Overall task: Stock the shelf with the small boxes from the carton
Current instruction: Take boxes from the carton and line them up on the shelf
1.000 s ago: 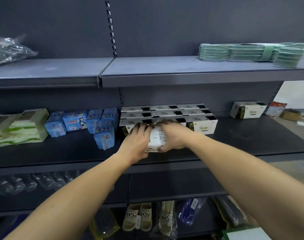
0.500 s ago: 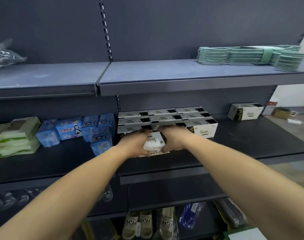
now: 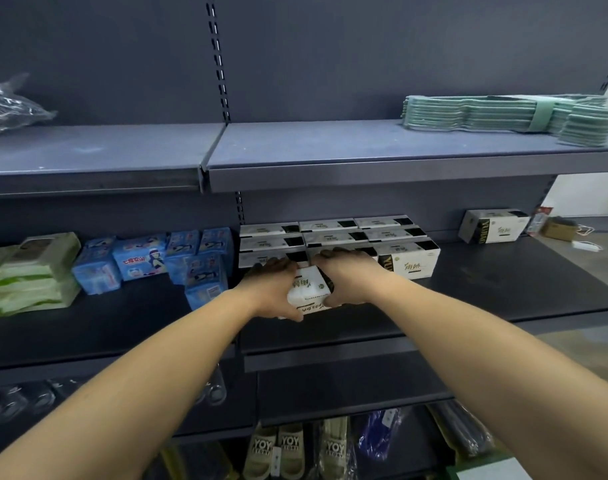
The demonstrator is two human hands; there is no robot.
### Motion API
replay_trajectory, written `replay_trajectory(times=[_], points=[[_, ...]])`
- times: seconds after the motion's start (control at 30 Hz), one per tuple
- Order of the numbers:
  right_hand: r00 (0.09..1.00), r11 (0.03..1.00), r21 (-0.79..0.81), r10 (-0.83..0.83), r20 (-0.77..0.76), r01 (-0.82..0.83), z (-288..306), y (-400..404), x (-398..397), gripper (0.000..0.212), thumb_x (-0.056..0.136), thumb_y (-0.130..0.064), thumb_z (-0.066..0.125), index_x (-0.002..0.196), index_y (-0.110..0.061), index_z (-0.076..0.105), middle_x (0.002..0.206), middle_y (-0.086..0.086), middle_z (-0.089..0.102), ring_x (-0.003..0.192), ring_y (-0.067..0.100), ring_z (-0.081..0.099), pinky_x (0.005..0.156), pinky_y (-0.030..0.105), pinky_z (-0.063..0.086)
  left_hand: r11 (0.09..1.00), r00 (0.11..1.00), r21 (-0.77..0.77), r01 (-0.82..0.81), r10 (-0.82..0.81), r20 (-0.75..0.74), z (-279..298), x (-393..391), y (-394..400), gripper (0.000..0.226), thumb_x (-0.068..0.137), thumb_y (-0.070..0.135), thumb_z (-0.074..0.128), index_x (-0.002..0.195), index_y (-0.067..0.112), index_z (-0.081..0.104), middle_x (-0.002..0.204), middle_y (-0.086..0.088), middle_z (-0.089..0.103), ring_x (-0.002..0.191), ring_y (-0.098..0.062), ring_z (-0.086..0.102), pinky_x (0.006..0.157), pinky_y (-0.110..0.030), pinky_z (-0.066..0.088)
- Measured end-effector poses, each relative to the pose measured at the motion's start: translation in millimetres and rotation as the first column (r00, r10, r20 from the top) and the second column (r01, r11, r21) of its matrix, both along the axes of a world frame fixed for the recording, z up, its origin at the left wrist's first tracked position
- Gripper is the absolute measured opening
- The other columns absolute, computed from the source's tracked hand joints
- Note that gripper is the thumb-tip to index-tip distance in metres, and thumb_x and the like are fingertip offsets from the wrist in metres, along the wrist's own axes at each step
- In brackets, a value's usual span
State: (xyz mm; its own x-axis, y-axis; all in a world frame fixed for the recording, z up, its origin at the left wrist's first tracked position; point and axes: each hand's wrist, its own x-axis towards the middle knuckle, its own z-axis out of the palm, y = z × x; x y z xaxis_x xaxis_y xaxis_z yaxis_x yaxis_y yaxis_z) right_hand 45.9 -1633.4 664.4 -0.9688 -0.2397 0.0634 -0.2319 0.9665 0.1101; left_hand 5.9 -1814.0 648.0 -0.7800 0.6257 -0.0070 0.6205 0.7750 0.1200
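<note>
Left hand (image 3: 274,289) and right hand (image 3: 347,282) still clasping small boxes (image 3: 307,292), slightly tilted since, shelf (image 3: 503,289)

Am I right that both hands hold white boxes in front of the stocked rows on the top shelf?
Not quite. In the head view the left hand and right hand hold the white boxes at the middle shelf, not the top one.

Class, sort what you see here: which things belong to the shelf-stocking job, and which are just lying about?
Belongs to the job:
white small boxes held in both hands: left, right
stocked block of white boxes
dark middle shelf

Lying about:
blue packets
green bundled hangers
beige slippers
</note>
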Motion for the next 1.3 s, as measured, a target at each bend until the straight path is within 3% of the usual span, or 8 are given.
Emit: replay_trajectory(times=[0.13,0.3,0.5,0.6,0.73,0.93,1.03,1.3], points=[[0.992,0.971,-0.235,-0.065,-0.110,0.038,-6,13,3,0.092,0.067,-0.042,0.082,0.145,-0.031,0.035,0.144,-0.004,0.044,0.133,0.024,0.038,0.102,0.039,0.041,0.979,0.995,0.187,-0.076,0.062,0.081,-1,-6,2,0.074,0.075,0.041,0.076,0.137,0.023,0.040,0.129,0.003,0.054,0.112,-0.020,0.054,0.085,-0.031,0.046],[0.962,0.482,-0.840,-0.225,0.155,0.248,-5,28,5,0.096,0.060,-0.027,0.093,0.140,-0.018,0.038,0.124,-0.004,0.055,0.120,0.021,0.054,0.087,0.027,0.044,0.852,0.919,0.479,-0.209,0.003,0.394,-6,-11,-1,0.078,0.074,0.028,0.083,0.137,0.028,0.037,0.121,0.012,0.054,0.118,-0.015,0.054,0.091,-0.031,0.046],[0.989,0.756,-0.637,-0.115,0.094,0.149,6,34,-1,0.102,0.060,-0.020,0.091,0.146,-0.032,0.037,0.131,-0.002,0.050,0.117,0.018,0.053,0.094,0.032,0.048,0.807,0.920,0.571,-0.150,-0.098,0.380,4,-5,18,0.083,0.074,0.017,0.083,0.139,0.027,0.033,0.121,0.010,0.053,0.111,-0.012,0.054,0.088,-0.027,0.046],[0.991,0.610,-0.783,-0.119,0.060,0.121,4,33,-2,0.124,0.062,-0.016,0.090,0.153,-0.041,0.010,0.135,-0.006,0.046,0.115,0.016,0.055,0.091,0.034,0.053,0.740,0.927,0.641,-0.201,-0.067,0.368,10,-6,20,0.073,0.074,0.009,0.080,0.132,0.025,0.039,0.107,0.013,0.054,0.098,-0.005,0.055,0.075,-0.020,0.049],[0.972,0.612,-0.756,-0.126,0.198,0.233,-7,48,4,0.087,0.069,-0.022,0.088,0.141,-0.025,0.041,0.130,-0.007,0.055,0.122,0.017,0.053,0.092,0.028,0.044,0.587,0.879,0.738,-0.333,-0.090,0.468,9,-14,11,0.070,0.068,0.004,0.082,0.125,0.017,0.043,0.110,0.004,0.058,0.105,-0.015,0.059,0.086,-0.034,0.055],[0.979,0.920,-0.357,-0.102,0.178,0.161,14,50,3,0.078,0.076,-0.025,0.080,0.143,-0.038,0.042,0.131,0.001,0.045,0.118,0.023,0.048,0.095,0.033,0.045,0.784,0.908,0.577,-0.229,-0.040,0.416,7,-16,12,0.087,0.068,0.019,0.087,0.140,0.025,0.038,0.124,0.007,0.051,0.115,-0.013,0.051,0.087,-0.024,0.042],[0.987,0.985,-0.151,-0.057,0.147,0.080,20,40,2,0.077,0.078,-0.022,0.078,0.143,-0.044,0.041,0.130,0.001,0.043,0.121,0.024,0.044,0.095,0.033,0.044,0.916,0.968,0.388,-0.106,0.005,0.252,4,-14,17,0.060,0.074,0.021,0.084,0.128,0.023,0.057,0.122,0.004,0.059,0.104,-0.013,0.056,0.084,-0.024,0.044],[0.985,0.975,-0.214,-0.025,0.168,0.061,4,10,-5,0.078,0.080,-0.033,0.078,0.147,-0.034,0.038,0.143,-0.003,0.040,0.128,0.022,0.043,0.099,0.031,0.041,0.983,0.988,0.169,-0.078,0.054,0.142,6,-13,-16,0.073,0.078,0.032,0.080,0.142,0.023,0.048,0.139,-0.001,0.050,0.123,-0.020,0.049,0.098,-0.027,0.041]])
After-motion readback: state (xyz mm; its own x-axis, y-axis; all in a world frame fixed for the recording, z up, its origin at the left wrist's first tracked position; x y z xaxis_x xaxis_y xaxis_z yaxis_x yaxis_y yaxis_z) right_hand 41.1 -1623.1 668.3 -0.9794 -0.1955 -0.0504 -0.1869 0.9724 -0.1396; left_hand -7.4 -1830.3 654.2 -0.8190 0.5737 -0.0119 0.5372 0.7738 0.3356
